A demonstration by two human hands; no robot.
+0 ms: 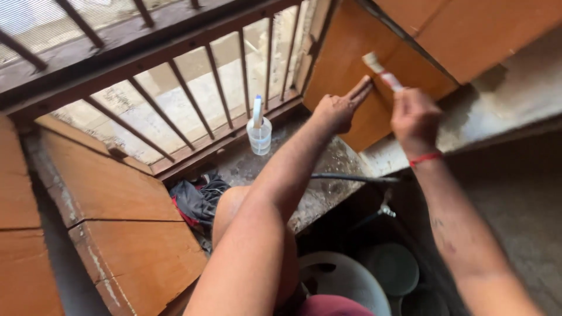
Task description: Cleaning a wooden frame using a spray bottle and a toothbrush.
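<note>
1. Paintbrush (381,71): held in the right hand (414,117), fingers curled shut around its handle, bristles laid against the orange-brown wooden panel (345,64) at its upper part. Risk: the grip sits low on the handle, so a wobble could drag the bristles off line and streak the board.

2. Left hand (338,108): fingers pressed together and stretched flat against the panel, just left of the brush. Risk: the brush works very near these fingertips and could smear them (or the hand could slide and let the panel shift).

3. Clear plastic cup (259,136): stands on the stone counter (328,175), left of the panel, near the barred window (193,93), with a white stick upright in it. Risk: the left forearm passes close by; a sweep of the elbow could tip it and spill its contents.

4. Dark cloth bundle (196,199): lies lower left of the panel, at the counter's edge. Risk: a spill from the cup could run onto it.

5. Buckets (395,266): below the panel, beneath the counter. Risk: drips from the brush may fall in.
</note>
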